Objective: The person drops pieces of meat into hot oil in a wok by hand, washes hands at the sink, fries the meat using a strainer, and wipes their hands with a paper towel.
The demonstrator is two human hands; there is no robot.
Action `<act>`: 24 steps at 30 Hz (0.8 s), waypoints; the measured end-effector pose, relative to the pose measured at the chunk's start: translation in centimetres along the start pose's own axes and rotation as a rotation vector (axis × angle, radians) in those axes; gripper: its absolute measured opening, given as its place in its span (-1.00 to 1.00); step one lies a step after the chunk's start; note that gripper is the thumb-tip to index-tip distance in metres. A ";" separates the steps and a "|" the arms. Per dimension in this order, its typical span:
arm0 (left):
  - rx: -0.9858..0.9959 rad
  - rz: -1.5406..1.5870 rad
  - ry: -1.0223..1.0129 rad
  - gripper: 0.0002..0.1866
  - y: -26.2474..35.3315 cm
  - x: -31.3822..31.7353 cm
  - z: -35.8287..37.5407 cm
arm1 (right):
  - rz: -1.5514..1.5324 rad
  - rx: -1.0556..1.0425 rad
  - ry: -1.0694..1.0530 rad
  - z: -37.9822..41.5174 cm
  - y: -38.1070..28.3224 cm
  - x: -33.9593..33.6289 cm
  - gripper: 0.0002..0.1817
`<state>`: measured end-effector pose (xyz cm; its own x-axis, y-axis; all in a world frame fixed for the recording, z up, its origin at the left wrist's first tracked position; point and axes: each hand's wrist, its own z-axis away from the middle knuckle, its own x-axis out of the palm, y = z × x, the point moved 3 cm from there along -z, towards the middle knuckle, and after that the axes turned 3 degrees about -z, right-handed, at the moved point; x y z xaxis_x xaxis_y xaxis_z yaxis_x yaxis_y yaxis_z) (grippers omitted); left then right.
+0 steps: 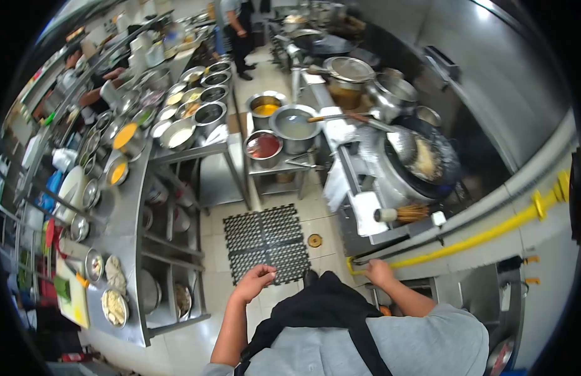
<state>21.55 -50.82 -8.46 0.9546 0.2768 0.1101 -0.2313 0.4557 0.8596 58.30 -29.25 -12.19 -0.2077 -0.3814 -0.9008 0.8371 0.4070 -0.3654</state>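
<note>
My left hand hangs in front of my body, above the black perforated floor mat. Its fingers are curled loosely, and nothing shows in them. On the other side of the black apron, my right hand is near the low end of the yellow pipe. The fingers of that hand point forward and partly hide one another; whether they touch the pipe is unclear. Ahead on the right, a wok holds frying food under a large ladle.
Steel counter at left with bowls and a cutting board. Pots with red sauce and orange liquid stand on a low stand ahead. A bundle of sticks lies by the stove. A person stands farther back.
</note>
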 end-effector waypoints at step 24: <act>-0.319 -0.212 1.421 -0.77 -2.3 -18.4 9.6 | -0.918 0.736 -0.164 -42.6 -10.9 10.4 -0.59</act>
<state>6.35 -65.10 -7.66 0.0370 0.6768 -0.7352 -0.3245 0.7040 0.6318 25.47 -2.26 -27.64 -0.8595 -0.4047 -0.3121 0.5094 -0.6287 -0.5876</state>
